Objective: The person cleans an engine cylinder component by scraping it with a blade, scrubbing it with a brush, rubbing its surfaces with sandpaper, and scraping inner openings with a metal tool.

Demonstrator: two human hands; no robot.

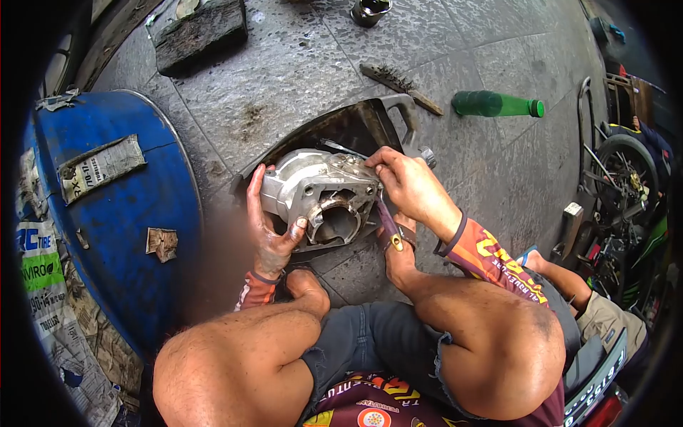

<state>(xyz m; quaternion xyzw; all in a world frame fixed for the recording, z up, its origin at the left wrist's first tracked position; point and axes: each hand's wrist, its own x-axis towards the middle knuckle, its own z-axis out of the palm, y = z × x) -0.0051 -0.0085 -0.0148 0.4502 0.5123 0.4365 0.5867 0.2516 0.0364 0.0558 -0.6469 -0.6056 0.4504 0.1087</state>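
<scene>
A grey metal engine casing (313, 196) with a round bore facing me is tilted over a dark cut-open plastic container (288, 139). My left hand (272, 231), smeared with grease, grips the casing's left side, thumb on the near rim. My right hand (409, 181) is closed at the casing's upper right corner. From under its fingers runs a slim tool with a purple handle (386, 222), its end pierced by a hole. The tool's working end is hidden. A thin silver tool (340, 147) lies behind the casing, against the container.
A wire brush (400, 87) and a green bottle (498, 104) lie on the grey floor beyond the container. A dark block (201, 37) and a metal cup (370, 11) are farther off. A blue drum (121, 192) stands left. A motorcycle wheel (626, 167) and another person's leg (565, 277) are right.
</scene>
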